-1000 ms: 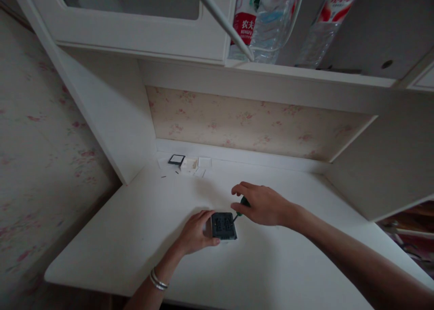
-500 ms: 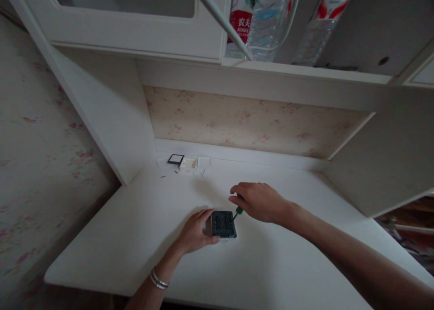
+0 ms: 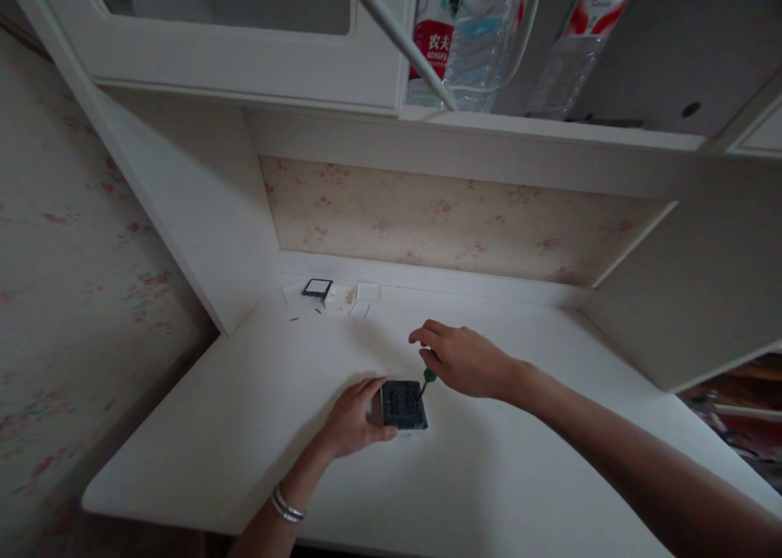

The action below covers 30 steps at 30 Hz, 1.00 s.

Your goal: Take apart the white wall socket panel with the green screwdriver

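A square dark socket panel (image 3: 403, 405) on a white base lies on the white desk. My left hand (image 3: 356, 415) grips it from the left, with fingers at the far edge and thumb at the near corner. In my right hand (image 3: 461, 358) is a screwdriver (image 3: 430, 375) with a green handle, partly hidden by the hand. Its shaft slants down to the panel's right side, where the tip appears to touch. The right index finger is lifted off the handle.
Near the desk's back left lie a black square frame (image 3: 317, 287), a white box (image 3: 340, 296), a white plate (image 3: 368, 291) and small dark pieces (image 3: 294, 319). Overhead is a cabinet shelf with plastic bottles (image 3: 485, 32) and an angled grey rod (image 3: 403, 41).
The fingers of my right hand have loosened and lifted slightly from the screwdriver handle, and the screwdriver stands a little more upright. My left hand stays on the panel.
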Tool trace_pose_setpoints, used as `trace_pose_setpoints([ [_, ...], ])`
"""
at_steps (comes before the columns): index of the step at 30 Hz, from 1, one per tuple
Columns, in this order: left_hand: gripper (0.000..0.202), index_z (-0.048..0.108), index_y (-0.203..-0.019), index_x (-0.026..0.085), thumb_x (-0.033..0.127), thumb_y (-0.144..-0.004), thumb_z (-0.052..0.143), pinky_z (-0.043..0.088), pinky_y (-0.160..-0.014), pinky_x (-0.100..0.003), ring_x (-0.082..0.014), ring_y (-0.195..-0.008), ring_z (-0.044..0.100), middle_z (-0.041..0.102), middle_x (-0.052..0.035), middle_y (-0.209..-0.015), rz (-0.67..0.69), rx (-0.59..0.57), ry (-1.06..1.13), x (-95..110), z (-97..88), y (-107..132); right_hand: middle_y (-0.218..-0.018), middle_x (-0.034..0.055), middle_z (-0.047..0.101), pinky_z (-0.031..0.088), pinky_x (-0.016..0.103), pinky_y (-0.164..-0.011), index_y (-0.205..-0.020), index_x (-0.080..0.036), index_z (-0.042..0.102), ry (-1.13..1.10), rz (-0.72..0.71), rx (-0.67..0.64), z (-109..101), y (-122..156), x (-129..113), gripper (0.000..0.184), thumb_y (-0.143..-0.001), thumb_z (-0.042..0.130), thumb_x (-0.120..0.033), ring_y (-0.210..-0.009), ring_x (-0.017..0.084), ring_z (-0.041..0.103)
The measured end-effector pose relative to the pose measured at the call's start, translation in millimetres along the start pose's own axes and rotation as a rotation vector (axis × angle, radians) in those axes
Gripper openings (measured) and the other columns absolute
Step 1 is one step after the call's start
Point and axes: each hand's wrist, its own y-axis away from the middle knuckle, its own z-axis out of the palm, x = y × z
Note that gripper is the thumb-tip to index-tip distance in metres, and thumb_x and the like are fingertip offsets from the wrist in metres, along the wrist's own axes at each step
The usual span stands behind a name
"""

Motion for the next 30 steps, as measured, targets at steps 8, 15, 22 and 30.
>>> trace_pose_setpoints([
  [8, 0.085, 0.046, -0.135, 0.027, 0.037, -0.059, 0.082, 0.038, -0.105, -0.044, -0.0316, -0.122, 0.05, 0.053, -0.0067, -0.136, 0.017, 0.003, 0.014, -2.2, 1.6, -0.5, -0.113, 0.0108, 0.061, 0.047, 0.037, -0.073, -0.118, -0.022, 0.056, 0.049, 0.05, -0.04, -4.2, 0.1, -4.6, 0.032, -0.091, 0.05, -0.037, -0.088, 0.026, 0.064],
  [15, 0.085, 0.046, -0.135, 0.025, 0.039, -0.06, 0.081, 0.038, -0.104, -0.044, -0.0315, -0.121, 0.05, 0.054, -0.0072, -0.136, 0.013, -0.004, -0.004, 0.6, -0.4, -0.3, -0.127, 0.0087, 0.054, 0.046, 0.03, -0.071, -0.126, -0.024, 0.05, 0.005, -0.127, -0.077, -5.5, 0.4, -6.3, 0.049, -0.078, 0.053, -0.012, -0.098, 0.023, 0.062],
  [22, 0.084, 0.046, -0.135, 0.025, 0.039, -0.06, 0.081, 0.038, -0.104, -0.043, -0.0311, -0.121, 0.051, 0.054, -0.0076, -0.136, 0.003, -0.002, 0.006, 0.6, -0.2, 0.2, -0.111, 0.0116, 0.061, 0.047, 0.039, -0.071, -0.118, -0.021, 0.055, 0.107, 0.05, -0.028, -1.3, -4.5, -8.1, 0.028, -0.095, 0.04, -0.025, -0.086, 0.026, 0.065],
  [30, 0.083, 0.046, -0.135, 0.026, 0.04, -0.061, 0.081, 0.037, -0.105, -0.044, -0.0315, -0.122, 0.05, 0.053, -0.0071, -0.136, 0.012, 0.001, 0.016, 0.9, 0.0, 0.3, -0.117, 0.0102, 0.059, 0.047, 0.035, -0.07, -0.12, -0.022, 0.054, 0.047, -0.019, -0.053, -6.2, 0.3, -6.7, 0.033, -0.091, 0.05, -0.036, -0.087, 0.025, 0.065],
])
